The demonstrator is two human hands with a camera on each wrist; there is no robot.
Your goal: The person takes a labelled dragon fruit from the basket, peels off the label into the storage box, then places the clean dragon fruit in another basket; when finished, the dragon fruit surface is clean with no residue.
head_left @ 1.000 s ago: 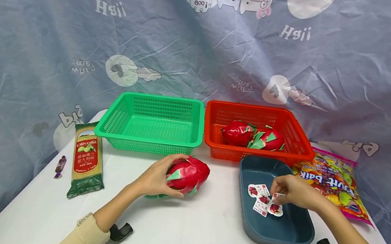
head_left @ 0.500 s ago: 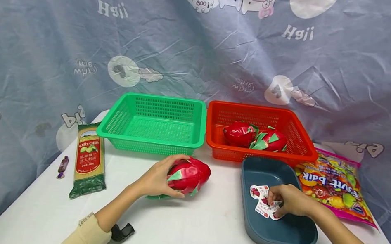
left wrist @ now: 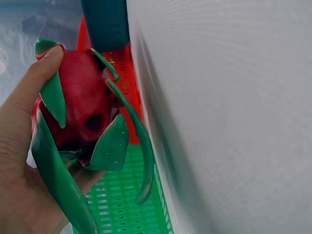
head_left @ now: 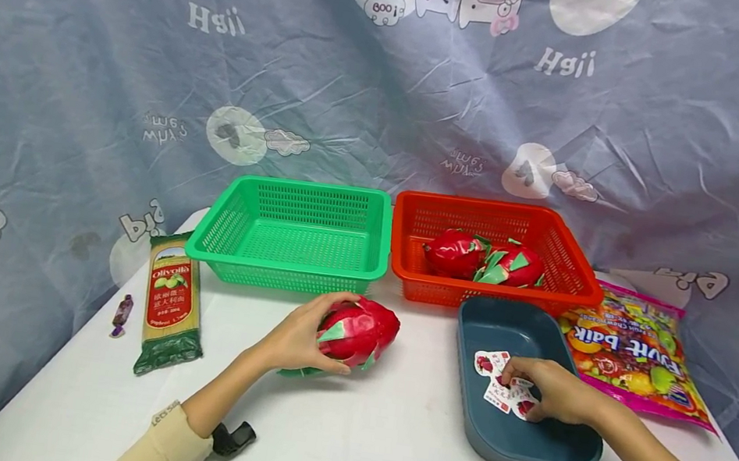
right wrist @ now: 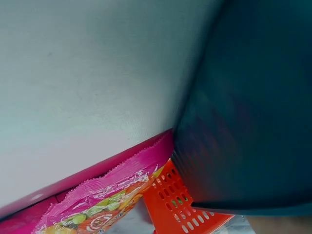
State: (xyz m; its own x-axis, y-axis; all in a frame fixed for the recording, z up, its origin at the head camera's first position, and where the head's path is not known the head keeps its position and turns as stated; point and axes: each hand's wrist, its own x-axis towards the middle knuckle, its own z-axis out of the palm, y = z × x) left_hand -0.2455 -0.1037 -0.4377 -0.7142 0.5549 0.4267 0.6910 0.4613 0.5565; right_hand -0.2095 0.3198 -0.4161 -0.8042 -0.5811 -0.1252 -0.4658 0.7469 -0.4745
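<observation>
My left hand (head_left: 306,336) grips a red dragon fruit (head_left: 365,331) with green leaves, low over the white table. In the left wrist view the thumb lies along the side of the dragon fruit (left wrist: 80,97), its leaf tips hanging toward the table. Inside the dark blue bin (head_left: 479,435), my right hand (head_left: 553,390) has thumb and fingertips on a small white dragon fruit sticker (head_left: 521,398), pinching it. More such stickers (head_left: 484,363) lie partly beneath it on the bin floor. The bin wall (right wrist: 253,107) hides most of that hand in the right wrist view.
A green basket (head_left: 285,278) stands at the back left. Beside it, a red basket (head_left: 432,290) holds two dragon fruits (head_left: 454,253). A spaghetti pack (head_left: 173,305) and a small wrapped candy (head_left: 122,314) lie left; a candy bag (head_left: 636,354) lies right of the bin.
The right hand has moved slightly down and toward me within the bin, bringing its sticker lower over the others. The left hand keeps its grip on the dragon fruit; the head view has shifted slightly.
</observation>
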